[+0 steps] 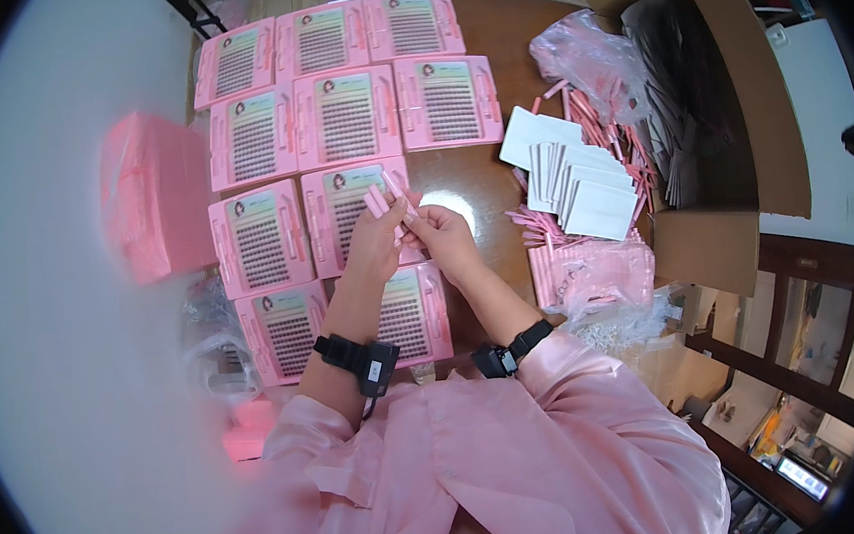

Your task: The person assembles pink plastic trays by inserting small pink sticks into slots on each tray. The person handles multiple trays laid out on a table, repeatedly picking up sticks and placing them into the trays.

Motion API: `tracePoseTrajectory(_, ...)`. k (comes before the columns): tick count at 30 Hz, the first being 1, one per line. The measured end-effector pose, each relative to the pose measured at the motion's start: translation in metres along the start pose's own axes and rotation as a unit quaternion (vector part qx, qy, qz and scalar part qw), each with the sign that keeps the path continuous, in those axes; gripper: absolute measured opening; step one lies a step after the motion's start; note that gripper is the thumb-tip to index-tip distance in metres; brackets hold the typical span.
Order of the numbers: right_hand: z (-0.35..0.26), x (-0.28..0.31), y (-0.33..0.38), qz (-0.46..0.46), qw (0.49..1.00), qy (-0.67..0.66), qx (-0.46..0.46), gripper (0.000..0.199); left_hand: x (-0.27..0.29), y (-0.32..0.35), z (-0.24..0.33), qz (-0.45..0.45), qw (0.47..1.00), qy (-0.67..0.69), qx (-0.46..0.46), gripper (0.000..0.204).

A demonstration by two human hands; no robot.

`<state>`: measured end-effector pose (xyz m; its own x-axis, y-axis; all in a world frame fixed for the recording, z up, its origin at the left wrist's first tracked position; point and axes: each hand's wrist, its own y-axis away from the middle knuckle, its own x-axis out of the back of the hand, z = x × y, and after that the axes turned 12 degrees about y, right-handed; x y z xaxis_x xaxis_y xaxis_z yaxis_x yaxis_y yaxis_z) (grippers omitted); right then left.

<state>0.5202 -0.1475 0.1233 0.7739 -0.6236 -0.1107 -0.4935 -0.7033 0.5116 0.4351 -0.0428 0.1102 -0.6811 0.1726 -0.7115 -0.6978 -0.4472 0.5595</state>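
Observation:
My left hand [377, 243] is closed around several slim pink tubes [377, 203], whose ends stick up past the fingers. Beside it, my right hand [448, 239] pinches at the lower part of one tilted pink tube [395, 186]. The fingers of both hands meet there and partly hide the tubes. Directly beneath lies a pink tray of false eyelashes [342, 208], partly covered by my hands. More such trays fill the left and middle of the table in rows, including one eyelash tray [449, 100] at the far right of the group. Each holds dark lash clusters on a pale card with slim pink pieces alongside.
Right of my hands, white cards [591, 189] lie over loose pink tubes [628, 141]. Nearer me is a bag of pink tubes [593, 272]. A clear plastic bag [586, 54] and an open cardboard box [773, 69] stand behind. A pink stack [156, 198] is at the left.

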Motion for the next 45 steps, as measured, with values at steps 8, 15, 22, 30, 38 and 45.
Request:
tracePoseTrajectory(8,0.029,0.082,0.002,-0.003,0.998,0.0,-0.064,0.018,-0.037,-0.029,-0.084,0.046,0.996,-0.074,-0.009,0.021)
tracePoseTrajectory(15,0.055,0.145,0.022,0.069,0.939,0.337,-0.01,0.031,-0.046,-0.083,-0.117,0.153,0.739,-0.624,-0.202,0.025)
tracePoseTrajectory(22,0.028,0.229,0.081,0.124,0.845,0.519,-0.029,0.023,-0.074,-0.079,-0.111,0.152,0.624,-0.725,-0.249,0.056)
tracePoseTrajectory(30,0.028,0.211,0.057,0.168,0.755,0.629,0.083,0.016,-0.061,-0.025,-0.128,0.056,0.57,-0.726,-0.38,0.057)
tracePoseTrajectory(38,0.013,0.2,0.022,0.082,0.681,0.724,0.072,0.017,-0.013,0.075,-0.111,-0.023,0.676,-0.671,-0.302,0.028)
tracePoseTrajectory(45,-0.005,0.169,0.031,0.133,0.772,0.587,0.204,0.016,0.004,0.088,-0.075,0.018,0.813,-0.549,-0.191,0.026)
